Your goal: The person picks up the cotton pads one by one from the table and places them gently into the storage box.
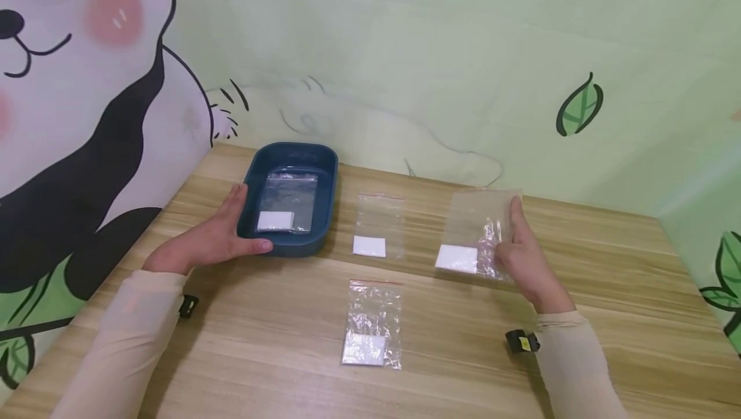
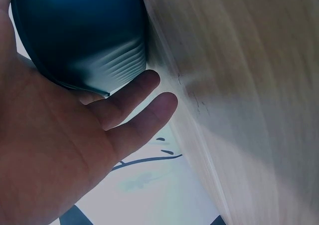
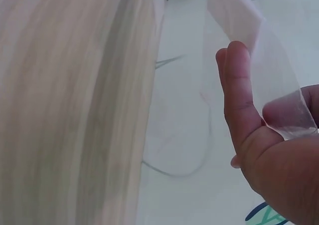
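Note:
A dark blue plastic bin [image 1: 295, 246] stands at the back left of the table. My left hand [image 1: 214, 232] rests against its near left corner, thumb along the front and fingers up the left side. In the left wrist view two fingers [image 2: 144, 110] are straight and spread beside the bin [image 2: 84, 30]. My right hand [image 1: 529, 258] pinches the right edge of a clear plastic bag [image 1: 471, 219], raised over the table, with a white rectangle at its lower left. The right wrist view shows this bag [image 3: 279, 70] between thumb and fingers.
A clear zip bag [image 1: 301, 197] with a white rectangle lies in the bin. Two similar bags lie on the wooden table [image 1: 260, 354]: one zip bag [image 1: 379, 216] right of the bin, another zip bag [image 1: 376, 316] nearer the front. A printed cloth wall [image 1: 405, 71] rises behind.

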A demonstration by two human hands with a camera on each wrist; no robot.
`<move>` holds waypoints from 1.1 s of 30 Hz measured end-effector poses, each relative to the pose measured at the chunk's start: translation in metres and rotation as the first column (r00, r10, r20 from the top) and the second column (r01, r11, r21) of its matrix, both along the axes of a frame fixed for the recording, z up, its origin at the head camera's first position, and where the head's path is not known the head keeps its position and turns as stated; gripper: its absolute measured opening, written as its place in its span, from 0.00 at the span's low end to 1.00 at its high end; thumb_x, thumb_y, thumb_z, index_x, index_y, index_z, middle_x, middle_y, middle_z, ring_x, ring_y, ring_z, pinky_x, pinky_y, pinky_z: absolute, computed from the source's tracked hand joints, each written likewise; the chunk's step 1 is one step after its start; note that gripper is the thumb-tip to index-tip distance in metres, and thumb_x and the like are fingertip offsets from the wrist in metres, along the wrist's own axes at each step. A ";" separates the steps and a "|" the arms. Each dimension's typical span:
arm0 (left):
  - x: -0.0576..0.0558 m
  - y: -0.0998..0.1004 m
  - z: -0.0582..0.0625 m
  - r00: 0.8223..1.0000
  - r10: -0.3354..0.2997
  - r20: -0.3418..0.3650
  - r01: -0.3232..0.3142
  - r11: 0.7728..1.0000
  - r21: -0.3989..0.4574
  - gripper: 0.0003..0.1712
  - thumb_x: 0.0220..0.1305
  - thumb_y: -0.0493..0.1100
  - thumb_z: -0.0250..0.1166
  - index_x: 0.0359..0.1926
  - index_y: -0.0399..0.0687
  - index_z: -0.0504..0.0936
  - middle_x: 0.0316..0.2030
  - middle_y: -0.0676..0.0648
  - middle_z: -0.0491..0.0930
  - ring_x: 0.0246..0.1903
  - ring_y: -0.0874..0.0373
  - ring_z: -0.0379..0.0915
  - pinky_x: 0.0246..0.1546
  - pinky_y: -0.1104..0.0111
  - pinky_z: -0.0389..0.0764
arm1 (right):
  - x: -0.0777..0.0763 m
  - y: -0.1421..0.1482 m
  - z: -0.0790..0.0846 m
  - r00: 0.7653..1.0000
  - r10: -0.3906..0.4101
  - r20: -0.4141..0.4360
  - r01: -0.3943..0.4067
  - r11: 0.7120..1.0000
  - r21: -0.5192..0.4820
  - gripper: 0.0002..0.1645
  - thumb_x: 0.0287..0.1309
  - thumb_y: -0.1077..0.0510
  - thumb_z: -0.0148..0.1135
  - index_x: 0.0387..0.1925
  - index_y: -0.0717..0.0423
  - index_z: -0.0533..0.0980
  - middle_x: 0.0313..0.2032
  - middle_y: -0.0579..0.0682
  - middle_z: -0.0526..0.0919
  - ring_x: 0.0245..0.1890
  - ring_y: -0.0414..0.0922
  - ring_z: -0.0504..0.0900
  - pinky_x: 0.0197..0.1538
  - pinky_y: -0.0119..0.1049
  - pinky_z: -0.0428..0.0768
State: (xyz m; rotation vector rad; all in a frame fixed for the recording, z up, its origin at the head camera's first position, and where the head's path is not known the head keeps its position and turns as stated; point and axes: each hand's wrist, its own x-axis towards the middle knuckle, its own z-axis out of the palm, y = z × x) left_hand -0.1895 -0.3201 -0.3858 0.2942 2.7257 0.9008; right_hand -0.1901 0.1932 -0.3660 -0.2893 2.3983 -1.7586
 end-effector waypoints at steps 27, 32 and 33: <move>0.003 -0.001 0.000 1.000 0.019 -0.005 -0.019 1.000 -0.013 0.77 0.57 0.68 0.71 0.77 0.37 0.24 0.77 0.32 0.22 0.75 0.33 0.28 0.70 0.39 0.46 | -0.025 -0.085 0.026 0.993 -0.075 -0.087 0.062 0.987 -0.146 0.61 0.55 0.79 0.46 0.80 0.42 0.32 0.79 0.37 0.36 0.26 0.35 0.67 0.34 0.28 0.78; 0.003 -0.001 0.000 1.000 0.021 -0.001 -0.021 1.000 -0.007 0.77 0.56 0.68 0.71 0.78 0.37 0.24 0.77 0.31 0.23 0.75 0.32 0.28 0.70 0.38 0.46 | -0.032 -0.106 0.029 0.995 -0.085 -0.050 0.075 0.981 -0.180 0.60 0.56 0.80 0.45 0.81 0.43 0.34 0.79 0.35 0.40 0.21 0.36 0.66 0.39 0.30 0.80; 0.004 -0.001 0.000 1.000 0.022 0.001 -0.022 1.000 -0.008 0.77 0.56 0.69 0.71 0.78 0.38 0.24 0.77 0.32 0.23 0.75 0.32 0.28 0.70 0.39 0.46 | -0.033 -0.110 0.029 0.995 -0.084 -0.044 0.074 0.979 -0.191 0.60 0.56 0.80 0.45 0.81 0.43 0.34 0.79 0.35 0.41 0.22 0.37 0.66 0.39 0.30 0.80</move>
